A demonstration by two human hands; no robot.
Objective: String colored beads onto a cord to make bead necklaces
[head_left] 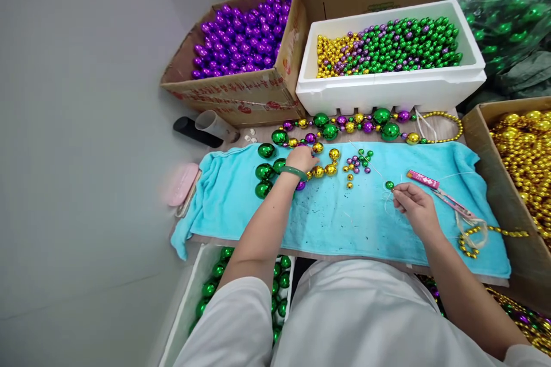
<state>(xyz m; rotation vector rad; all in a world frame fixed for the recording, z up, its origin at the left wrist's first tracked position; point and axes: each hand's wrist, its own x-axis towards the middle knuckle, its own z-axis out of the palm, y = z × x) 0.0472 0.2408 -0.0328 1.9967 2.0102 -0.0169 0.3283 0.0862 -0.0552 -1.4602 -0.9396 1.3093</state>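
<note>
My left hand (pixel 300 159), with a green bangle at the wrist, reaches down among large beads on the turquoise towel (pixel 336 223). Its fingers are bent together and partly hidden, so what they hold cannot be made out. Large green beads (pixel 263 171) lie left of it, gold beads (pixel 330 170) to its right, and a purple bead (pixel 300 186) shows below the wrist. My right hand (pixel 415 206) pinches a thin white thread beside a small green bead (pixel 390 185) at the fingertips. Between the hands lies a cluster of small green, purple and gold beads (pixel 356 164).
A pink cutter (pixel 454 202) and a gold bead string (pixel 471 246) lie at right. Finished-looking bead strands (pixel 340 120) stretch behind the towel. Beyond stand a carton of purple beads (pixel 275 77) and a white foam box (pixel 387 83). A gold-bead carton (pixel 486 143) borders the right.
</note>
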